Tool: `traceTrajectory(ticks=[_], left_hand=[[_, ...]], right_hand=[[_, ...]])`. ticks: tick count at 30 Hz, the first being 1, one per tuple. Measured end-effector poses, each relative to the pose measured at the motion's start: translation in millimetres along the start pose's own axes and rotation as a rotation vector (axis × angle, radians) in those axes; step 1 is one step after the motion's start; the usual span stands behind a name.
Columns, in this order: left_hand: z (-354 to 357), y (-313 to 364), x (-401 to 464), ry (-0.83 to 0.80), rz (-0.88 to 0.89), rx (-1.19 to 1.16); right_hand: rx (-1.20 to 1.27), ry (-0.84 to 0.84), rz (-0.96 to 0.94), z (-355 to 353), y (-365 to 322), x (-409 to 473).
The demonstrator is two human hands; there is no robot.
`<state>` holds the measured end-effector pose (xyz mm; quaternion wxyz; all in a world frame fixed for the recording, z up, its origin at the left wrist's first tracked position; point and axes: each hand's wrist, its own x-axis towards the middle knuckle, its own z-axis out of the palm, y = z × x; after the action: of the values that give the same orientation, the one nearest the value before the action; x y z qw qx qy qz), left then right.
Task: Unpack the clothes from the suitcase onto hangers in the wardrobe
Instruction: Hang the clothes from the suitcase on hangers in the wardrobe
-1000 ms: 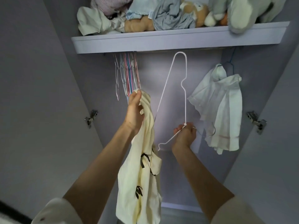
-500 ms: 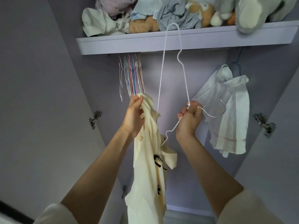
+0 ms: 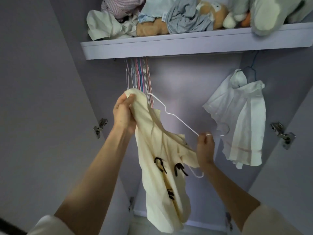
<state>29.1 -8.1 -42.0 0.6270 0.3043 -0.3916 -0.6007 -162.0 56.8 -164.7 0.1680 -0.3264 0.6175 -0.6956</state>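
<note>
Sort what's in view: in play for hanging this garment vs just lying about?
In play: cream top gripped by left hand; white wire hanger pinched by right hand; bunch of spare hangers.

Lying about: white shirt already hung; shelf; plush toys; crumpled clothes; door hinges.

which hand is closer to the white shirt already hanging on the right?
Right. The right hand grips the white hanger just left of the hanging white shirt; the left hand holds the cream garment farther left.

cream shirt (image 3: 159, 160), white hanger (image 3: 179, 120) seemingly inside
</note>
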Motion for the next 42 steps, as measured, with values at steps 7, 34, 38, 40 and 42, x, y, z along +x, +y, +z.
traceTrajectory(ticks=[7,34,38,40,42], left_hand=[[-27.9,-6.2,11.2,0.163,0.010,0.010],[-16.6,3.1,-1.4,0.060,0.104,0.476],[-26.0,-9.8,2.1,-0.003,0.246,1.264],[-27.7,-18.9,-3.4,0.021,0.276,1.411],[-25.1,-25.2,-10.5,0.156,0.345,1.445]], right_hand=[[-0.163,-0.136,-0.201,-17.9,-22.8,29.2],[-0.394,-0.279,-0.336,-0.3,-29.7,22.1],[-0.329,-0.225,-0.382,0.1,-43.6,29.8],[-0.345,-0.257,-0.398,-0.9,-46.4,29.7],[-0.351,-0.278,-0.421,-1.2,-49.1,29.4]])
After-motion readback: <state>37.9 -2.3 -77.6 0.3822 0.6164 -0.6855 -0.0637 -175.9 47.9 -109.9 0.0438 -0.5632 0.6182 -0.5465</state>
